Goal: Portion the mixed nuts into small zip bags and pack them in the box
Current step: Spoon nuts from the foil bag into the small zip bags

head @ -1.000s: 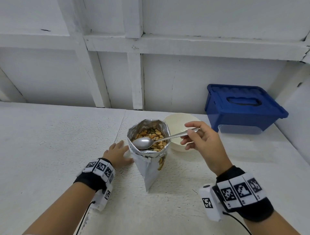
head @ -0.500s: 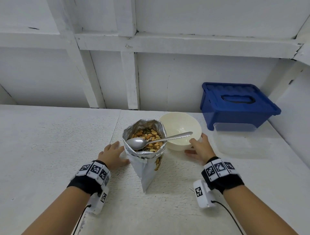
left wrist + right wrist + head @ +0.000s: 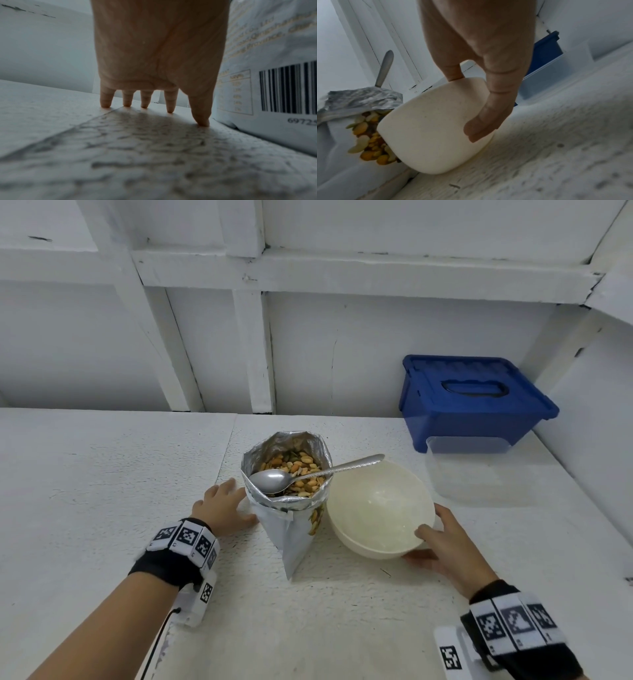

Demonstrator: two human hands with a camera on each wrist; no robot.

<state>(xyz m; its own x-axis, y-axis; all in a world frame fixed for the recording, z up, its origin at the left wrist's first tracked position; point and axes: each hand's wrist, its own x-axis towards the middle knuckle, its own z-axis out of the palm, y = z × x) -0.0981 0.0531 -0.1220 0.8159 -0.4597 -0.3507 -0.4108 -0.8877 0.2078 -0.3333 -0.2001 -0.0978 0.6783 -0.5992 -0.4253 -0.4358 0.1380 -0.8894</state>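
An open foil bag of mixed nuts (image 3: 287,508) (image 3: 356,102) (image 3: 274,67) stands mid-table. A metal spoon (image 3: 308,475) (image 3: 384,67) lies across its mouth, the bowl end over the nuts. My left hand (image 3: 222,506) (image 3: 154,105) rests fingertips down on the table just left of the bag, its fingers spread and holding nothing. My right hand (image 3: 435,539) (image 3: 467,108) grips the cream bowl (image 3: 380,508) (image 3: 433,125) at its near right rim, thumb inside and fingers under. The bowl looks empty and is tipped, its left side against the bag.
A blue lidded box (image 3: 472,398) (image 3: 544,54) sits at the back right by the wall. A clear plastic container (image 3: 476,467) (image 3: 556,75) stands in front of it. White walls close the back and right side of the white table (image 3: 102,491).
My right hand let go of the spoon, leaving it across the bag, dropped to the bowl and took hold of it. The bowl has come nearer and tipped. The left hand stayed put.
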